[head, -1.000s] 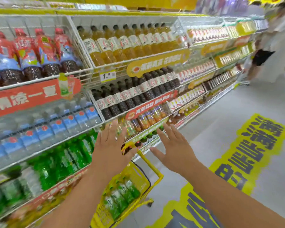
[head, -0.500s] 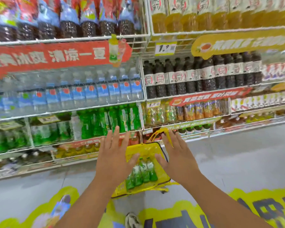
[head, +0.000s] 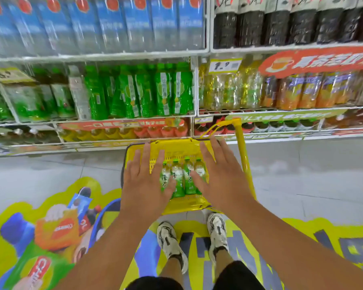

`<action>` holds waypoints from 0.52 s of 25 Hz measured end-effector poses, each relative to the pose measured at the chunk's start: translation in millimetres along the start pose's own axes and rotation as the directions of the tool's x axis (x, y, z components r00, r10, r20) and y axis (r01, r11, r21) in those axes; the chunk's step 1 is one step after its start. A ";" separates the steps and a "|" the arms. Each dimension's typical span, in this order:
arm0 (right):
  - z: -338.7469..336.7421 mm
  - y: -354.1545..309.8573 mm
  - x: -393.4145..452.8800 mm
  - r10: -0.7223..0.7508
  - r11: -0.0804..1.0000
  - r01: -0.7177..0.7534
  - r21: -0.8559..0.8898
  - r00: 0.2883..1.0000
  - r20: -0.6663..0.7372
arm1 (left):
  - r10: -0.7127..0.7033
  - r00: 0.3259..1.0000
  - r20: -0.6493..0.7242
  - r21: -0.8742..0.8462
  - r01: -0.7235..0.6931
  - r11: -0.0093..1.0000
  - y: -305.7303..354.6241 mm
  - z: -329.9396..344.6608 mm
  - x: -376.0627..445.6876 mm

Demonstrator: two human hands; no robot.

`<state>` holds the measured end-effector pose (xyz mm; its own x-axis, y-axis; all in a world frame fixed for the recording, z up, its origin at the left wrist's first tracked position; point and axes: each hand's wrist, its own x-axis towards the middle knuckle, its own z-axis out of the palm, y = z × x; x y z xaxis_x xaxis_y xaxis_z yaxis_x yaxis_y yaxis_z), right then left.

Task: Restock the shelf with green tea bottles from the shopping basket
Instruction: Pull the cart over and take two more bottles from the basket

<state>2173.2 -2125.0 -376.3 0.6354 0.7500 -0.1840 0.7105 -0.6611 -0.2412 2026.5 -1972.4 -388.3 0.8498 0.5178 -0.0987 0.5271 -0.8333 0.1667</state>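
Lying side by side in the yellow basket [head: 179, 148], four tea bottles [head: 181, 176] point their green caps toward 12 o'clock, at the shelf. The basket sits on the grey floor [head: 312, 174] just in front of the shelf's lowest tier, its tall yellow handle [head: 242, 151] standing up at 3 o'clock of the bottles. The left hand [head: 146, 183] hovers over the basket at 9 o'clock of the bottles, fingers straight and spread, thumb lying across the leftmost bottle; whether it touches I cannot tell. The right hand [head: 220, 176] hovers at 3 o'clock, fingers also straight and apart, thumb over the right-hand bottles, holding nothing. At 6 o'clock of the basket stand two white shoes [head: 194, 239] on a bright yellow floor sticker [head: 50, 237]. At 12 o'clock, above the basket, the shelf [head: 105, 120] carries green bottles [head: 143, 91] at about 11 o'clock, and yellow and orange drinks [head: 281, 91] at 1 o'clock, with a price tag [head: 225, 64] above them. The tier higher up holds blue-labelled water [head: 105, 21] and dark drinks [head: 291, 26].
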 end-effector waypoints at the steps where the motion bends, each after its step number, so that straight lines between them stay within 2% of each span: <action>1: 24.7 6.7 9.8 -0.012 1.000 0.011 0.004 1.000 0.021 | -0.019 1.000 0.012 -0.007 0.019 1.000 -3.8 26.3 2.3; 6: 146.8 31.3 36.7 -0.049 0.999 0.046 0.025 0.983 0.176 | -0.110 0.981 0.162 0.029 0.107 0.994 -19.2 151.3 12.8; 10: 222.5 47.1 54.8 -0.055 0.998 0.047 0.037 0.965 0.258 | -0.166 0.974 0.155 -0.009 0.170 0.985 -29.4 231.7 29.2; 13: 270.7 52.2 71.3 -0.049 0.999 0.045 0.022 0.953 0.297 | -0.216 0.950 0.226 -0.004 0.223 0.975 -38.7 277.4 38.8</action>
<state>2173.7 -2100.0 -659.9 0.4807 0.7544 -0.4469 0.7313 -0.6262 -0.2704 2040.2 -1973.8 -670.8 0.6943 0.6282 -0.3511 0.7030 -0.6964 0.1443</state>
